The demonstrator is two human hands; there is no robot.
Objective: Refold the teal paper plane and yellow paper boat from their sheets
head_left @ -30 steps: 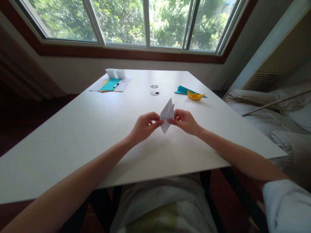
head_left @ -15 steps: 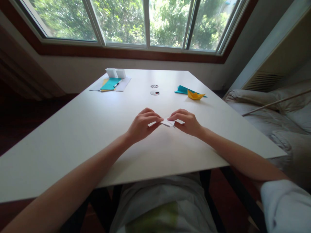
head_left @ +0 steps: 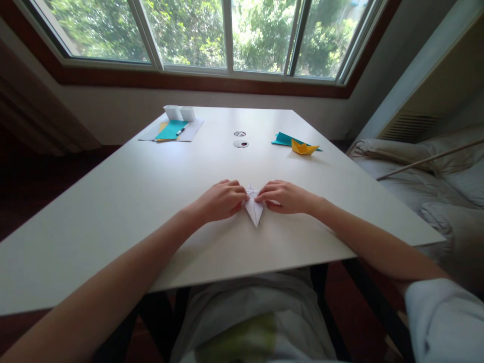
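A folded white paper [head_left: 254, 210], shaped like a narrow kite with its sharp point towards me, is near the front of the white table [head_left: 302, 227]. My left hand [head_left: 227, 200] has its fingers closed on the paper's left edge. On the other side, my right hand [head_left: 285, 196] pinches the right edge, thumb below and fingers on top. The far end of the paper shows small upright tips between the two hands. Fingers cover part of both side edges.
Beyond my right hand stand a yellow paper boat [head_left: 304, 147] and a teal paper plane [head_left: 285, 139]. At the far left, a pen [head_left: 182, 129] lies on teal paper [head_left: 170, 130], near white folded paper boxes [head_left: 187, 114]. Round inserts [head_left: 241, 144] sit mid-table.
Both hands have come down and a little nearer to me. The white paper has turned from almost edge-on to showing its flat kite-shaped face, point towards me.
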